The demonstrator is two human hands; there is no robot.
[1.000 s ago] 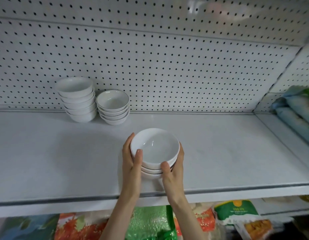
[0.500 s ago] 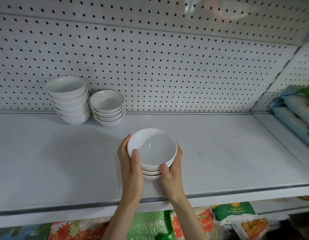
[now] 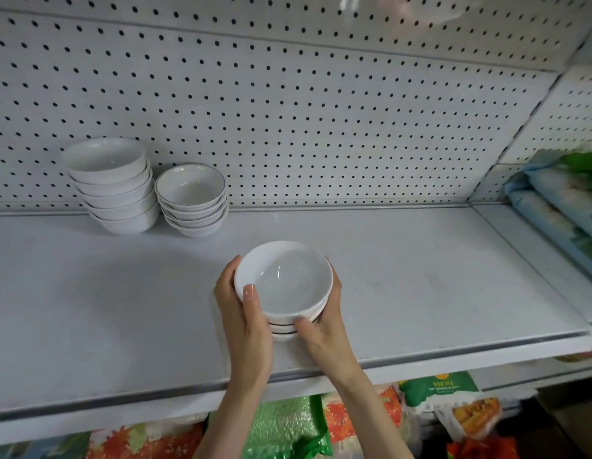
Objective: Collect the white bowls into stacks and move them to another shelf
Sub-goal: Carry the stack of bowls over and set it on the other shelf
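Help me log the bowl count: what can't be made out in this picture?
All head view.
- held stack: left hand and right hand cover its sides, so bowl count and contact with the shelf are unclear.
- bags at right: cut off by the frame edge, blurred.
- packages below: mostly hidden by the shelf; print too small.

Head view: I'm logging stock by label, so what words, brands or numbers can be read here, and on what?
Green and white bag under the shelf: a line of green print, too blurred to read.
Red and orange bags: nothing readable.
Held bowl stack, back stacks, pegboard: no text.
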